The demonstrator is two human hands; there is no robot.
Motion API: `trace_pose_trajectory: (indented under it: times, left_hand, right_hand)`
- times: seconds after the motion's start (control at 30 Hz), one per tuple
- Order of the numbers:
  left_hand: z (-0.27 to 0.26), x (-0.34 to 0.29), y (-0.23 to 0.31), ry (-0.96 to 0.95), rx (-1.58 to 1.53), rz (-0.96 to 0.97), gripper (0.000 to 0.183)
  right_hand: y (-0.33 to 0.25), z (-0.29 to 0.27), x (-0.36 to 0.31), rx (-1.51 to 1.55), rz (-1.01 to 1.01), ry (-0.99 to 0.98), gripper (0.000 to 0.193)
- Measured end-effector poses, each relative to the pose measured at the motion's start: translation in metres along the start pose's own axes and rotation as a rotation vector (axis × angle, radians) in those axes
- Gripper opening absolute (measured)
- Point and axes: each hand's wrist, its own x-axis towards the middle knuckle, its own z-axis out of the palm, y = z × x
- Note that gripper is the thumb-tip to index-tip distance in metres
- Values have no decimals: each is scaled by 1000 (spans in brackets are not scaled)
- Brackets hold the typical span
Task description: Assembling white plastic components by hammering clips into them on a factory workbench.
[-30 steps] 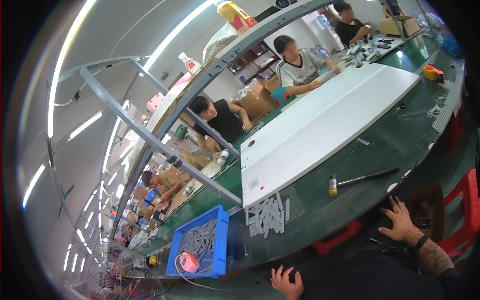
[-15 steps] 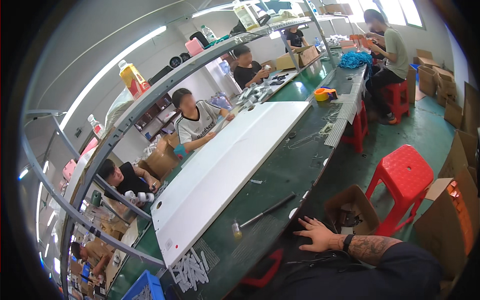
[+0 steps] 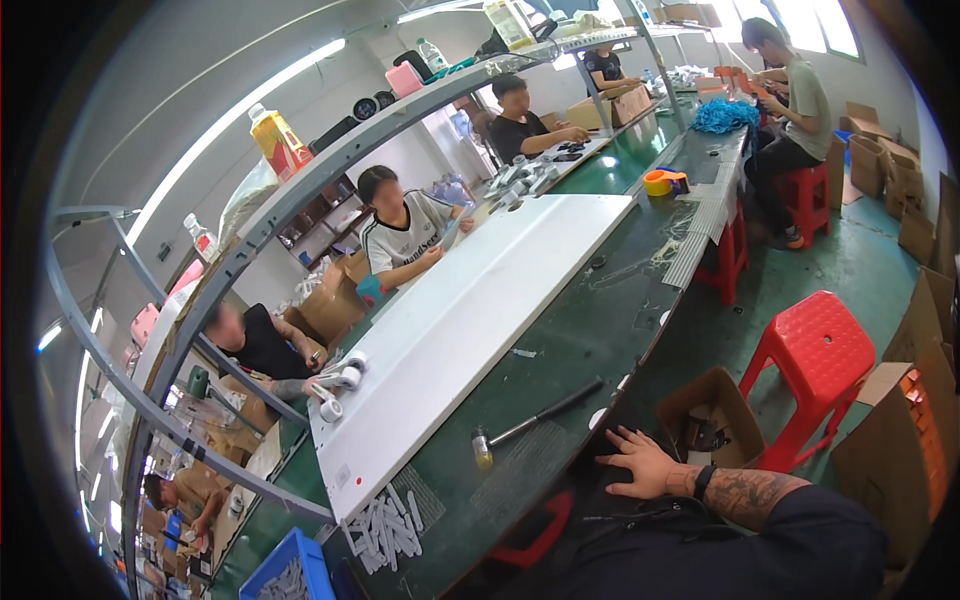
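My right hand (image 3: 643, 464) lies palm down with its fingers spread, holding nothing. It rests on my dark clothing just below the near edge of the green table (image 3: 560, 372). My left hand is outside the picture. Closest on the table is a hammer (image 3: 545, 411) with a dark handle and a yellowish clear head end. Beyond it stretches a long white panel (image 3: 470, 320). Small grey strips (image 3: 385, 530) are heaped at the panel's near left corner. A co-worker's tattooed arm reaches to white parts with round ends (image 3: 340, 378) at the panel's left end.
A blue bin (image 3: 290, 568) of strips stands at the lower left. A grey metal shelf frame (image 3: 330, 165) arches over the table. To my right are an open cardboard box (image 3: 712, 410) and a red stool (image 3: 815, 345). Yellow tape (image 3: 658, 183) lies farther along. Several co-workers sit around.
The left co-worker's white parts have moved onto the panel's left end. A co-worker at the back has lowered a hand to the table. My right hand stays put; the view has shifted slightly.
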Motion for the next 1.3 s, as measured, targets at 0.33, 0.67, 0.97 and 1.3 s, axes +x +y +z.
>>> trace_pose_trajectory:
  times: [0.33, 0.67, 0.97, 1.3]
  left_hand:
    - [-10, 4, 12, -190, -40, -228, 20]
    - [-44, 286, -13, -559, -943, -250, 18]
    - [177, 466, -100, -516, -112, -149, 50]
    - [261, 515, -85, -746, 231, 174, 69]
  right_hand:
    - [6, -8, 2, -3, -23, 30, 73]
    - [-99, -135, 95, 199, -286, -929, 74]
    - [-202, -108, 400, -275, -410, -383, 87]
    - [-167, -14, 514, -283, -306, -273, 32]
